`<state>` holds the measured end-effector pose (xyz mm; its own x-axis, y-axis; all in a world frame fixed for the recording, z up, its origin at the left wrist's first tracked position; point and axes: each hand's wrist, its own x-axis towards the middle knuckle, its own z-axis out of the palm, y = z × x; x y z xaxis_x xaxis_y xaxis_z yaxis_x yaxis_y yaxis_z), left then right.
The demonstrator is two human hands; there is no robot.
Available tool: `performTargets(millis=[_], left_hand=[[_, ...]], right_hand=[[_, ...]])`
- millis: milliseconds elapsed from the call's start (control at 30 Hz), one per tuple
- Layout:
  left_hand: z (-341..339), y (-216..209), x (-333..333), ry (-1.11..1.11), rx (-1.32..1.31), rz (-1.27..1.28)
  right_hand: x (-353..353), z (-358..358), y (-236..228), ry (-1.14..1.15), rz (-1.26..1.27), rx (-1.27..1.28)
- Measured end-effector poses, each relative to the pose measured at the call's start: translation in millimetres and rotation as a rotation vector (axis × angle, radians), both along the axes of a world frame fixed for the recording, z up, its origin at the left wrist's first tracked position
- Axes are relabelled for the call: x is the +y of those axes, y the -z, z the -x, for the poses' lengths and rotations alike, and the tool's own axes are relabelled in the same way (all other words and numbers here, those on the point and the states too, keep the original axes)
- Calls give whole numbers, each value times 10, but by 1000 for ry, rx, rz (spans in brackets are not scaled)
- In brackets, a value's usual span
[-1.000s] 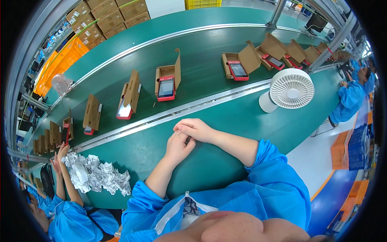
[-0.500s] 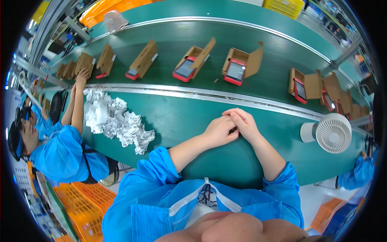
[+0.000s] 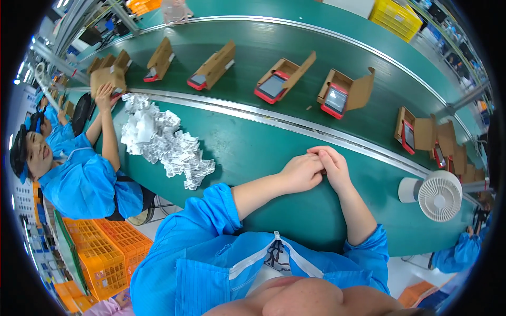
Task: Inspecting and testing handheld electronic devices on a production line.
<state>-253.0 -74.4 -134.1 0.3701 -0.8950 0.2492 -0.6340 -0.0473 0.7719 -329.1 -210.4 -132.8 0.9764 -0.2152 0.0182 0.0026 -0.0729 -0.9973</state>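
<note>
Beyond the metal rail, on a smooth green strip, stand thin brown cardboard boxes with flat lids raised, four spaced along the middle stretch, each with one red handheld device, and more bunched at the right. On the near green counter I see one heap of crinkled white paper slips at left and one round, ribbed fan at right; between them both forearms converge, left hand and right hand clasped loosely together, the right laid over the left's fingers
</note>
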Motion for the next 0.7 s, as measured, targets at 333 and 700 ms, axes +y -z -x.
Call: performTargets(millis=[333,700], left_hand=[[96,110,-52,19,14,97],[70,92,25,-18,73,87]], right_hand=[[-21,95,79,65,-22,13],[65,19,39,29,-68,19]])
